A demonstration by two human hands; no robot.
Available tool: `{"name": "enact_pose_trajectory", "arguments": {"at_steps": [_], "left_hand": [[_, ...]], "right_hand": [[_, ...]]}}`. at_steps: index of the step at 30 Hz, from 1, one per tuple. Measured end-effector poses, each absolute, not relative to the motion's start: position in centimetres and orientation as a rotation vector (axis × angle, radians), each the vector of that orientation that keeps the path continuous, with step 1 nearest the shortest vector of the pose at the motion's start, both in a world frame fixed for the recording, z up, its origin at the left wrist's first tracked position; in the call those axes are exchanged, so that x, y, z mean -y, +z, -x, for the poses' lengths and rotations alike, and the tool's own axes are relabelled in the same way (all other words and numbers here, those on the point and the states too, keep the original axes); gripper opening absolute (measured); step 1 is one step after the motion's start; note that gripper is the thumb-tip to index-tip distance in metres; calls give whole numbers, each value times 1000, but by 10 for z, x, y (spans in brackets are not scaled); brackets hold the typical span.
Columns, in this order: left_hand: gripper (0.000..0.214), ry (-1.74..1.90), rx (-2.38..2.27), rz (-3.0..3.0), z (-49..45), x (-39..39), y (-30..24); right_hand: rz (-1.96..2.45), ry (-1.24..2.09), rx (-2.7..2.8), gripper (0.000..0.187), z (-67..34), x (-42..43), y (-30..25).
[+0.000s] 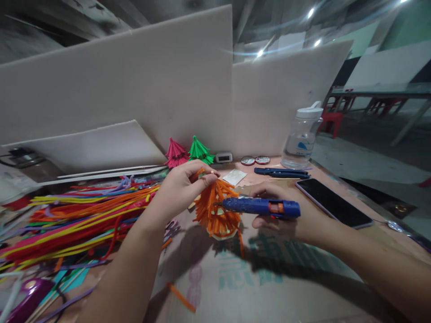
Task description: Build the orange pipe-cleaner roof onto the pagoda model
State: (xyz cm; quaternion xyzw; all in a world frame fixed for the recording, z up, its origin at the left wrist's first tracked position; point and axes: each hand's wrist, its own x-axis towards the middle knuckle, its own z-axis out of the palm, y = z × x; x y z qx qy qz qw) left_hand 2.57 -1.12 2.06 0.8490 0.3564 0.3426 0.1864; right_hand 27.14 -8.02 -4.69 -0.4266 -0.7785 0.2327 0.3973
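Observation:
My left hand (188, 185) pinches the top of an orange pipe-cleaner cone (215, 211), which has layered fringes and a pale base. In my right hand (274, 204) is a blue hot glue gun (259, 207), its nozzle pointing left against the cone's side. Part of the gun's grip is hidden behind my fingers. One orange strand dangles at the cone's lower right. A cut orange pipe-cleaner piece (182, 298) lies on the cardboard (256, 287) below. Behind my left hand stand a pink cone (177, 152) and a green cone (200, 150) of similar make.
Many coloured pipe cleaners (84, 215) are heaped at left. A water bottle (299, 139), a dark blue cutter (282, 172) and a phone (333, 202) sit at right. White boards (188, 85) rise behind. Small scissors (171, 228) lie beside my left wrist.

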Motion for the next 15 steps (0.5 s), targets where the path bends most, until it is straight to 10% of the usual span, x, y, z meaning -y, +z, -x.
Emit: {"name": "enact_pose_trajectory", "arguments": {"at_steps": [15], "left_hand": [[18, 968, -1019, -2381, -26, 11, 20]], "right_hand": [[1061, 434, 2089, 35, -277, 78, -49]]}}
